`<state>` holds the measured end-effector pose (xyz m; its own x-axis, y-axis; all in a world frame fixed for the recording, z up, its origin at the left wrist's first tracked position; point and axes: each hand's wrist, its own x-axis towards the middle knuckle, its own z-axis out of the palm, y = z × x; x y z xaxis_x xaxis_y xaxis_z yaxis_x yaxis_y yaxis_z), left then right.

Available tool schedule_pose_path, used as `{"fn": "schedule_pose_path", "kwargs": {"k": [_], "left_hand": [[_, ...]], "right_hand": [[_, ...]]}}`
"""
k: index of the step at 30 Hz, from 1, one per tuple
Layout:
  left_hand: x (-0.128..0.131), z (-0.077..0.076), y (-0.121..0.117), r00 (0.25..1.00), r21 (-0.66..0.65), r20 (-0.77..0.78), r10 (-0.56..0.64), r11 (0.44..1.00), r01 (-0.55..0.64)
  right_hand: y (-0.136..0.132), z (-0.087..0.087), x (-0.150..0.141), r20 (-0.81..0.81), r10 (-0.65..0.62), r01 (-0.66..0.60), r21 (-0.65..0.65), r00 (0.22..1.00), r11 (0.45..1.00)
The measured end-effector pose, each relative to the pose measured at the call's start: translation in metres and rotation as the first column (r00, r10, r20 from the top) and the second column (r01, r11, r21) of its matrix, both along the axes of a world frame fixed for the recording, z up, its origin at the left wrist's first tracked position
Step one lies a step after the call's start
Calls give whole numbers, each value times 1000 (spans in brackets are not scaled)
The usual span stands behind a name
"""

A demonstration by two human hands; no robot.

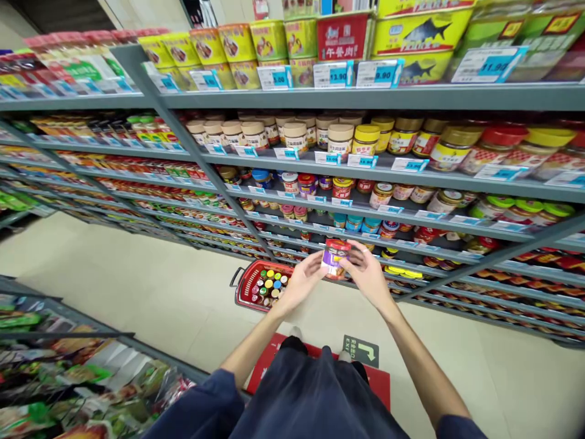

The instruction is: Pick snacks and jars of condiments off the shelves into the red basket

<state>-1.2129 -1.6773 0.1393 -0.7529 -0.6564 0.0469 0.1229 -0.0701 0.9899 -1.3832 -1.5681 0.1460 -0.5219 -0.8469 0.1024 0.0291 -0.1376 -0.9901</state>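
Note:
Between my two hands is a small jar (335, 258) with a red lid and a purple, white and red label. My left hand (305, 277) grips it from the left side, fingers curled behind it. On the other side my right hand (365, 272) closes around it, thumb across the label. The jar is upright, held in front of the shelves. Nearest behind it are rows of jars with light blue lids (354, 223) and other colours on a lower shelf. Small print on the label is too blurred to read.
A red shopping basket (247, 292) holding several jars stands on the floor to the left. Grey shelving (297, 163) with jars, tins and price tags runs along the front. Packaged goods (91, 378) fill a rack at lower left. A green exit sign (361, 350) marks the floor.

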Motion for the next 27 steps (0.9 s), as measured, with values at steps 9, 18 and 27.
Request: {"fn": "schedule_pose_path", "kwargs": {"k": [9, 18, 27], "left_hand": [[-34, 44, -172, 984, -318, -91, -153, 941, 117], [-96, 43, -247, 986, -713, -71, -151, 699, 56], [-117, 28, -264, 999, -856, -32, -26, 516, -14]], "right_hand": [[-139, 38, -28, -568, -54, -42, -154, 821, 987], [-195, 25, -86, -900, -184, 12, -196, 395, 981], [-216, 8, -108, -929, -248, 30, -249, 276, 968]]}}
